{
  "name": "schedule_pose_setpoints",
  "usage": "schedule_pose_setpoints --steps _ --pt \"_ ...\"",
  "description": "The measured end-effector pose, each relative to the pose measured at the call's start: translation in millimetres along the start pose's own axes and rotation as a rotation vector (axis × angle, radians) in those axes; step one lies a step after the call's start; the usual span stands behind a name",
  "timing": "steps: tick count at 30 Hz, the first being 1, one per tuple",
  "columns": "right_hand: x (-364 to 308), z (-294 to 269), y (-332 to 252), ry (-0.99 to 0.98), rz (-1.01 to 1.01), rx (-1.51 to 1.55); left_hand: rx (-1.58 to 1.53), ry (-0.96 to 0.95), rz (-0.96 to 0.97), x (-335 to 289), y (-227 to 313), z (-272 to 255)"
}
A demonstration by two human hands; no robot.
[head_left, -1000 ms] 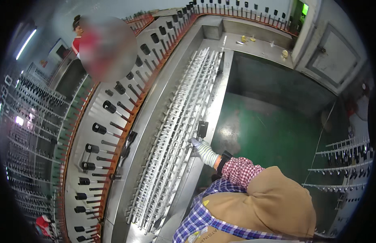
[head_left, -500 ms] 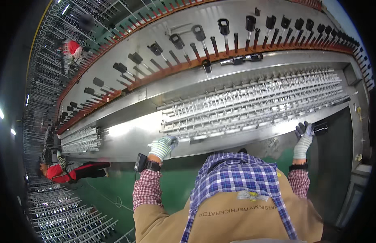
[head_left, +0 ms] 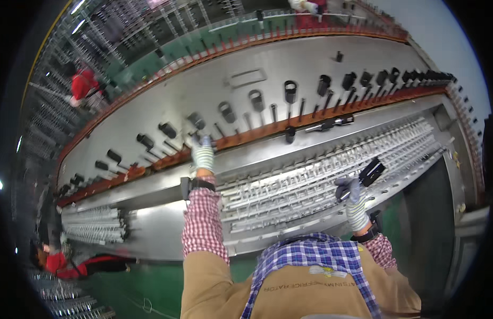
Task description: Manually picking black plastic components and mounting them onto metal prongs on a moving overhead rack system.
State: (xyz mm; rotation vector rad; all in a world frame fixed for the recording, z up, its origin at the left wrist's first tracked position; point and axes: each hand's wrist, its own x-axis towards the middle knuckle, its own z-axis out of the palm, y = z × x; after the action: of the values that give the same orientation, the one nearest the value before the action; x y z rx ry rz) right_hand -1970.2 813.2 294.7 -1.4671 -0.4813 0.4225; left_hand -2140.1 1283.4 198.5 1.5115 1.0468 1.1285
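My left hand (head_left: 203, 152), in a striped grey-fingered glove, reaches up to the orange-red rail (head_left: 236, 139). Its fingers are stretched forward and slightly blurred, close under a black socket-shaped part (head_left: 196, 120) on a stem. My right hand (head_left: 350, 191), gloved alike, is closed around the lower end of a black cylindrical part (head_left: 372, 171), which tilts up and to the right. This hand is above the rows of silver toothed racks (head_left: 310, 183) in the metal trough; whether it touches them I cannot tell.
More black parts (head_left: 290, 91) on stems stand along the rail. A dark rod-shaped part (head_left: 331, 124) lies on the trough's far ledge. Beyond is a metal table (head_left: 310, 58). Another bundle of racks (head_left: 95, 226) lies left. People in red (head_left: 84, 85) work beyond the table and at lower left.
My left hand has left the trough's near edge and gone up to the rail. My right hand has moved left and inward over the racks, carrying the black cylindrical part.
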Motion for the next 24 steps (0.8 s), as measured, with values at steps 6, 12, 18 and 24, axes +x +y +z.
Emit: schedule_pose_setpoints --steps 6,12,18,24 --pt "-5 -50 19 0.325 0.023 -0.307 -0.136 0.181 0.008 -13 93 26" --pt "16 -74 57 0.206 0.112 -0.197 0.137 -0.478 0.331 -170 161 146" --pt "80 -100 27 -0.060 0.283 -0.018 0.477 -0.410 0.143 -105 72 233" --pt "233 -142 87 0.135 -0.176 0.188 0.483 -0.337 0.697 -159 93 160"
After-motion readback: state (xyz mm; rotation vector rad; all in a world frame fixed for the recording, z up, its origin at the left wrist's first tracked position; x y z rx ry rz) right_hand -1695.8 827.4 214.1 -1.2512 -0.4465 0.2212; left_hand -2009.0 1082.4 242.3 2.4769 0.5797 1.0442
